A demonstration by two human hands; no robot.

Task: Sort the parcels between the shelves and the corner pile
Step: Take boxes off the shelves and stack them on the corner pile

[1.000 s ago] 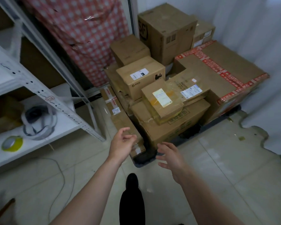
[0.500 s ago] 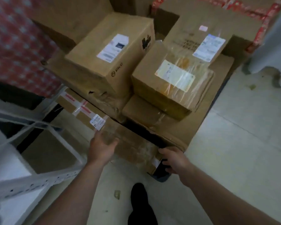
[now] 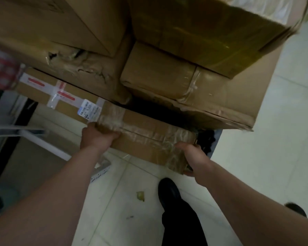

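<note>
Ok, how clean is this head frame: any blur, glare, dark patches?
Head view: dim; motion blur smears the upper-right box and checked cloth; tape on the long parcel glints faintly; left hand and right hand fairly sharp.

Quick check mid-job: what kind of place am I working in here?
Likely a parcel storeroom or courier depot: taped cardboard boxes piled up, a shipping label on the long box gripped by the left hand and right hand, a white metal shelf frame over tiled floor.
</note>
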